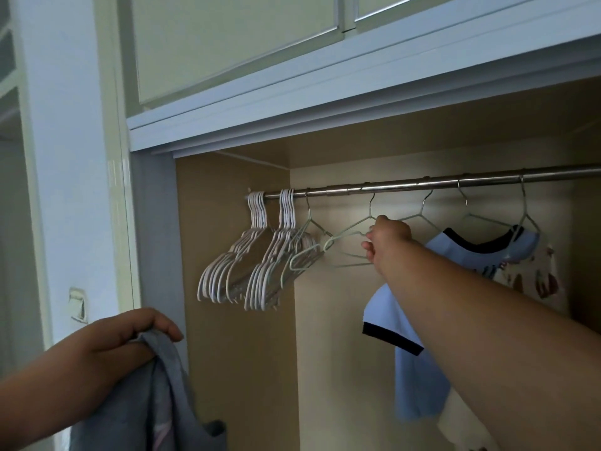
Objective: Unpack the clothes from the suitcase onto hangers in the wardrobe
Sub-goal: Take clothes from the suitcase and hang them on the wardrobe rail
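Under the steel rail [422, 182] that crosses the open wardrobe [234, 288], the right hand [387, 242] reaches in with its arm stretched up from the lower right, its fingers closed on the shoulder of a pale green wire hanger [349, 231] whose hook is still over the rail. Just left of that hanger along the rail, another green wire hanger [307, 252] hangs tilted, and at the rail's left end two tight bunches of empty white hangers [247, 271] hang side by side, the right bunch touching the tilted green one. To the right of the hand, below the rail, a light blue t-shirt [413, 379] with dark trim at the collar and sleeve hangs on a wire hanger, partly hidden behind the reaching forearm. Just beside it, further right along the rail, a white printed garment [533, 278] hangs on another wire hanger, its pattern too blurred to read. Well below the rail and to its left, in front of the wardrobe's white frame, the left hand [130, 336] is clamped on a grey garment [146, 402], fingers curled over the bunched top edge while the cloth drapes down out of view. Above the rail, the closed upper cabinet doors [227, 43] sit over the opening.
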`<state>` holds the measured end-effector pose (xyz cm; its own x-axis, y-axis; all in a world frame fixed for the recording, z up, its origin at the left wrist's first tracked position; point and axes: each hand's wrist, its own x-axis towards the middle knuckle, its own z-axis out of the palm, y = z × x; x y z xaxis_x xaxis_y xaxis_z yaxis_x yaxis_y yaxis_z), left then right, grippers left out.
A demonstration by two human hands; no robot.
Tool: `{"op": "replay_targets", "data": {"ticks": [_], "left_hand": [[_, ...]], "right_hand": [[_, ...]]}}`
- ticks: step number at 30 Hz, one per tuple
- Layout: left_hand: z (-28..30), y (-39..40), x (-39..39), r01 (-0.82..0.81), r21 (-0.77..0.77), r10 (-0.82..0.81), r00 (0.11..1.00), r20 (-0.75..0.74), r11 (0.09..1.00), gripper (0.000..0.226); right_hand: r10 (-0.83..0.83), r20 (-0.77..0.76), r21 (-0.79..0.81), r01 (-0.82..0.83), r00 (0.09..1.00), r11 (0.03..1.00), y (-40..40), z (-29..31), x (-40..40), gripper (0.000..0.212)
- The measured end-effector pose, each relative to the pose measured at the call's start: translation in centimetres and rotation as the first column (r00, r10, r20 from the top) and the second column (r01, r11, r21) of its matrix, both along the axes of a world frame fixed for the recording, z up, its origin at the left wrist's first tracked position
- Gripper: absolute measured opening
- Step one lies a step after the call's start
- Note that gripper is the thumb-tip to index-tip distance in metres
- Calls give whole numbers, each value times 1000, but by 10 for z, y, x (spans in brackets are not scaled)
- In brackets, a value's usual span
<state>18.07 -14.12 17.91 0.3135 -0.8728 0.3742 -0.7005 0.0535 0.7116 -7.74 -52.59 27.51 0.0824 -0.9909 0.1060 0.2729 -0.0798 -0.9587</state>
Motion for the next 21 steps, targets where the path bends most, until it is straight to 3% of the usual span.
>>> {"op": "replay_targets", "data": {"ticks": [4, 8, 14, 19, 21], "left_hand": [[5, -7, -24, -22, 30, 22, 1000, 19, 999, 53], [-3, -11, -31, -70, 85, 70, 998, 8, 994, 74], [-19, -26, -41, -39, 97, 39, 999, 8, 994, 10], [-23, -32, -45, -23, 115, 29, 998, -50, 993, 26], [-22, -29, -52, 12, 124, 3, 994, -113, 992, 45]], "right_hand": [[-62, -44, 99, 66, 997, 993, -1, -13, -15, 26], [-127, -183, 30, 135, 975, 990, -7, -11, -33, 29], [-39, -133, 56, 47, 990, 997, -22, 11, -56, 22], [81, -106, 123, -68, 991, 990, -16, -8, -61, 22], [117, -99, 125, -104, 988, 987, -7, -20, -59, 22]]}}
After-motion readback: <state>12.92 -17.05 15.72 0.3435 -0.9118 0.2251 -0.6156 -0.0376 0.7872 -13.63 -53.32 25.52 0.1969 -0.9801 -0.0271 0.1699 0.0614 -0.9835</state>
